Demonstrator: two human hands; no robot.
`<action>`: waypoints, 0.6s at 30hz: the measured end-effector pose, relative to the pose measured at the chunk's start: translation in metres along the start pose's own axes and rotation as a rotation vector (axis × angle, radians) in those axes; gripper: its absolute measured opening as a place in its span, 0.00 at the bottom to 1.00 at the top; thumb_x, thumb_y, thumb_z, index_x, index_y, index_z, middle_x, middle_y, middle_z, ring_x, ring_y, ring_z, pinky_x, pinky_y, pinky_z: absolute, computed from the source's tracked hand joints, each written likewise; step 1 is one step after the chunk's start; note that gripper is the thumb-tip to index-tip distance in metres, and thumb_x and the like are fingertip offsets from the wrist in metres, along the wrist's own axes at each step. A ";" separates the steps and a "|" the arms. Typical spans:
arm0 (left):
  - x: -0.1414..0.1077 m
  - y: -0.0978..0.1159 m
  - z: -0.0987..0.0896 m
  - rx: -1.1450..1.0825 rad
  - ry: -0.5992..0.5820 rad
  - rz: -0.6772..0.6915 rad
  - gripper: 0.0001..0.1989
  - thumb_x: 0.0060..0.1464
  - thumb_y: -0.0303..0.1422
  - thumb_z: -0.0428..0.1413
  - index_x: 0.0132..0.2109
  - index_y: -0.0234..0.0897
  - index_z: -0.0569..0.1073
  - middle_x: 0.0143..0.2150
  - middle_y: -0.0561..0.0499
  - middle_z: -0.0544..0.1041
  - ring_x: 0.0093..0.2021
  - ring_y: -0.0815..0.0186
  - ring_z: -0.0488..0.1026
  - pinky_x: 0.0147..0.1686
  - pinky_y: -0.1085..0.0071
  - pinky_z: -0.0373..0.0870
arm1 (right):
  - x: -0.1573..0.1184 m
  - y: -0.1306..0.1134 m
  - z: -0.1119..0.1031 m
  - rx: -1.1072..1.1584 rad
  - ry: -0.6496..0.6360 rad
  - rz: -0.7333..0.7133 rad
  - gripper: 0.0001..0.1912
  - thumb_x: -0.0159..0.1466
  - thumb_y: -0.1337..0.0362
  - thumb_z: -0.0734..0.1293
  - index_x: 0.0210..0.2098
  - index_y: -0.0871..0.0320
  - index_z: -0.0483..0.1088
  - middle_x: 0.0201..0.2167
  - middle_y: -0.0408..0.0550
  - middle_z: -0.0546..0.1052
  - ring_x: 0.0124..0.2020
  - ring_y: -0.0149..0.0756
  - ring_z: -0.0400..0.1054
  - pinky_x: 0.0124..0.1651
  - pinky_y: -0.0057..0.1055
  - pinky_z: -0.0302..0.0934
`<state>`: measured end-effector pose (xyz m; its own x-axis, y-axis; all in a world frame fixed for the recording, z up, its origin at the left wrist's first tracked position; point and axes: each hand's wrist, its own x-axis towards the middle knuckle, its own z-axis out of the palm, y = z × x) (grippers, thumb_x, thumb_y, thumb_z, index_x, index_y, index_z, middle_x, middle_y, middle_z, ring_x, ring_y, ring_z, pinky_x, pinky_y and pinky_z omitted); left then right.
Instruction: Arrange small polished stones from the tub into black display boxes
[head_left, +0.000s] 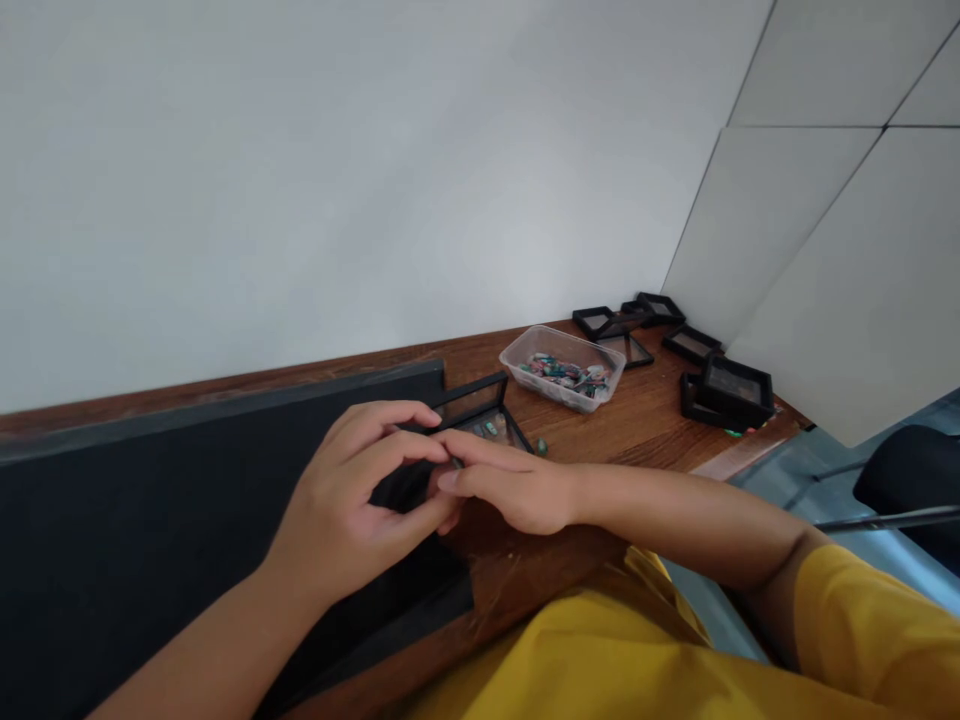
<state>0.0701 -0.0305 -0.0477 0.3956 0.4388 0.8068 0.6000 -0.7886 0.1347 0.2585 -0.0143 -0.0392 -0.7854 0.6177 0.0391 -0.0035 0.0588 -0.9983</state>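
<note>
My left hand (360, 500) and my right hand (502, 482) meet over the edge of the black mat. Between the fingertips of both is a small dark thing, mostly hidden and too small to name; the right thumb and forefinger are pinched on it. Just beyond the hands stands an open black case (517, 432) with a clear lid raised, and small greenish pieces lie inside. A small green piece (541, 446) rests on the wood to the right of the case.
A clear plastic tub (510, 356) of small colourful pieces stands behind the case. Several black frame-like cases, among them a stacked one (736, 388), lie at the back right. A black mat (150, 520) covers the left. A dark chair (915, 490) is at the right.
</note>
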 end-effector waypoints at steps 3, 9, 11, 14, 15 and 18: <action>0.000 0.003 0.000 -0.026 0.015 -0.039 0.04 0.59 0.28 0.61 0.40 0.43 0.74 0.46 0.50 0.78 0.46 0.59 0.77 0.47 0.61 0.75 | -0.003 -0.001 0.001 -0.021 0.009 0.006 0.06 0.73 0.67 0.59 0.38 0.54 0.60 0.30 0.39 0.69 0.35 0.32 0.69 0.49 0.34 0.68; 0.001 0.011 0.002 -0.062 0.026 -0.083 0.02 0.58 0.30 0.61 0.38 0.40 0.74 0.46 0.47 0.78 0.47 0.60 0.76 0.48 0.61 0.75 | -0.012 0.001 -0.001 -0.084 0.043 -0.045 0.05 0.71 0.62 0.58 0.43 0.55 0.62 0.33 0.42 0.71 0.39 0.35 0.70 0.50 0.38 0.68; 0.001 0.012 0.004 -0.080 0.037 -0.081 0.03 0.56 0.30 0.61 0.38 0.39 0.74 0.47 0.46 0.78 0.47 0.60 0.76 0.48 0.61 0.76 | -0.014 0.002 -0.002 -0.125 0.048 -0.056 0.08 0.71 0.59 0.58 0.43 0.56 0.64 0.36 0.45 0.72 0.41 0.36 0.70 0.51 0.38 0.68; 0.000 0.012 0.006 -0.105 0.050 -0.088 0.03 0.55 0.30 0.62 0.37 0.39 0.75 0.47 0.46 0.78 0.47 0.60 0.76 0.48 0.62 0.76 | -0.017 0.003 -0.002 -0.150 0.087 -0.089 0.11 0.71 0.56 0.59 0.44 0.56 0.66 0.35 0.45 0.73 0.39 0.37 0.70 0.50 0.38 0.68; 0.000 0.012 0.007 -0.114 0.052 -0.081 0.04 0.54 0.31 0.62 0.37 0.39 0.75 0.47 0.46 0.79 0.47 0.60 0.76 0.48 0.62 0.76 | -0.018 0.003 -0.002 -0.153 0.085 -0.078 0.12 0.71 0.56 0.59 0.46 0.56 0.67 0.36 0.45 0.74 0.40 0.38 0.71 0.51 0.39 0.68; 0.000 0.012 0.010 -0.124 0.051 -0.086 0.05 0.54 0.34 0.63 0.37 0.39 0.76 0.47 0.45 0.79 0.46 0.60 0.77 0.49 0.61 0.77 | -0.020 0.004 -0.004 -0.176 0.100 -0.058 0.13 0.71 0.53 0.59 0.42 0.55 0.69 0.35 0.46 0.76 0.40 0.40 0.72 0.51 0.39 0.70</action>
<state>0.0842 -0.0356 -0.0518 0.3087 0.4869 0.8171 0.5385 -0.7976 0.2718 0.2763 -0.0236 -0.0438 -0.7218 0.6834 0.1096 0.0680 0.2276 -0.9714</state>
